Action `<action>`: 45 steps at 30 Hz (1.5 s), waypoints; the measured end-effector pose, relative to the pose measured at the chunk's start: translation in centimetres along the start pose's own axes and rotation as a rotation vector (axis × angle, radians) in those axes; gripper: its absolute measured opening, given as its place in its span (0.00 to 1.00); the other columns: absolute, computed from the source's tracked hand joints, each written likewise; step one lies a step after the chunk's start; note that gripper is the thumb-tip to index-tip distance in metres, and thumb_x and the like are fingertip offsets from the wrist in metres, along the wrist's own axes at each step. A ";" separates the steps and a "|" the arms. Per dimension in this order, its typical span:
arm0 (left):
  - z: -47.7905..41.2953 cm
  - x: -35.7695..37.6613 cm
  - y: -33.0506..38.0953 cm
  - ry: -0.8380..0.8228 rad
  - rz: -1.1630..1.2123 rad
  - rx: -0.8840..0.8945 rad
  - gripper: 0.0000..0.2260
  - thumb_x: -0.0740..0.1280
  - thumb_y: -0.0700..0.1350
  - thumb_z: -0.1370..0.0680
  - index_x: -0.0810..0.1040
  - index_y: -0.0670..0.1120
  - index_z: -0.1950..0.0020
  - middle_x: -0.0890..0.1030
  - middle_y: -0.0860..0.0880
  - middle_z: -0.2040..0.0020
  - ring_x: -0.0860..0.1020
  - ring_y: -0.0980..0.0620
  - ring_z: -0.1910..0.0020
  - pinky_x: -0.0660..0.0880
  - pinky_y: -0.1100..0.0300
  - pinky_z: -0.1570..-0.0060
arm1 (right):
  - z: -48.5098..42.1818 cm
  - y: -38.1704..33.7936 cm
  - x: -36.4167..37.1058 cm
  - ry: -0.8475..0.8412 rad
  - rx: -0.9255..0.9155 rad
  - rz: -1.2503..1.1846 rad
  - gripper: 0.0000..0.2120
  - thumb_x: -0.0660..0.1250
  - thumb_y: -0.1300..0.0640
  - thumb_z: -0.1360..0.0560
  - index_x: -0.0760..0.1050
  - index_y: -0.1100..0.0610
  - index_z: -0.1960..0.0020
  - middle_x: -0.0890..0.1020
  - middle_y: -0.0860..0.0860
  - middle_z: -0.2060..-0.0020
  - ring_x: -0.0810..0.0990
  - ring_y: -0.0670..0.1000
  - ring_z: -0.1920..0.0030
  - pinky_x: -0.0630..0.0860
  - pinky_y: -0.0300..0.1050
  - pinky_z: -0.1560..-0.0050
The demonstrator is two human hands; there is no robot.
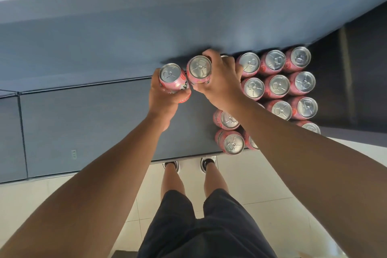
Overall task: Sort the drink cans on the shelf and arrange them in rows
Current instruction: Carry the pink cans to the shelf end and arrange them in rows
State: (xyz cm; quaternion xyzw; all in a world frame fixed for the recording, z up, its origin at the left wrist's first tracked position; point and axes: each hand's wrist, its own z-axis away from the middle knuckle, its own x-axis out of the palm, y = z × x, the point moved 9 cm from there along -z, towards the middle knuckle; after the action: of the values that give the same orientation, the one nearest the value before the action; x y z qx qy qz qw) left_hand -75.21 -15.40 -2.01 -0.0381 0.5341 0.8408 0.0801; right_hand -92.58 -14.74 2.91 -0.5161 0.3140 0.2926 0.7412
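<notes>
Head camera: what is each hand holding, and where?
Left hand grips the left pink can round its side; right hand grips the neighbouring can likewise.

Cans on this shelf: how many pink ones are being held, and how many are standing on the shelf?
Held pink cans: 2, one in the left hand, one in the right hand
Standing pink cans on the shelf: 12 seen; the right arm may hide more
Total: 14 seen

The single wide-angle camera, worn on the person's head, looked almost straight down from close above the left hand point(165, 95) and right hand point(219, 81) at the drink cans point(276, 86) on the dark shelf point(104, 121), taking in the tiled floor point(261, 184) below.
</notes>
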 end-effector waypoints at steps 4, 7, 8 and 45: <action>-0.7 0.1 -0.8 0.052 -0.131 0.005 0.27 0.81 0.39 0.38 0.74 0.52 0.45 0.81 0.56 0.53 0.79 0.57 0.56 0.78 0.60 0.52 | 0.1 0.7 0.4 0.020 0.019 0.158 0.33 0.75 0.50 0.28 0.64 0.49 0.28 0.71 0.53 0.37 0.63 0.57 0.35 0.57 0.53 0.33; -1.0 0.0 -1.1 0.098 -0.206 0.022 0.27 0.81 0.42 0.38 0.71 0.57 0.47 0.79 0.60 0.54 0.79 0.58 0.55 0.78 0.58 0.51 | -0.1 0.4 0.8 0.134 -0.001 0.287 0.31 0.75 0.50 0.30 0.67 0.51 0.31 0.70 0.50 0.35 0.65 0.58 0.35 0.56 0.52 0.34; -1.1 0.1 -1.1 0.112 -0.216 0.032 0.27 0.81 0.42 0.37 0.71 0.56 0.46 0.79 0.60 0.54 0.78 0.60 0.55 0.77 0.61 0.52 | -0.2 0.5 0.9 0.157 0.012 0.299 0.31 0.75 0.50 0.31 0.68 0.51 0.32 0.69 0.51 0.36 0.66 0.58 0.35 0.55 0.51 0.35; 9.4 -1.2 5.7 -0.043 -1.221 0.209 0.25 0.60 0.55 0.20 0.60 0.49 0.25 0.64 0.50 0.26 0.62 0.41 0.28 0.67 0.46 0.35 | 8.8 -3.8 -2.0 -0.097 -0.008 0.622 0.26 0.60 0.46 0.22 0.63 0.56 0.28 0.71 0.57 0.33 0.67 0.61 0.32 0.66 0.56 0.36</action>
State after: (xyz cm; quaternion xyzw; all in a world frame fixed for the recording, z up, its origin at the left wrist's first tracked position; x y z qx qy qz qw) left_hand -74.82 -9.37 7.25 -0.3118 0.4937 0.5872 0.5606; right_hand -89.53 -7.71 9.05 -0.3836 0.4201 0.5307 0.6283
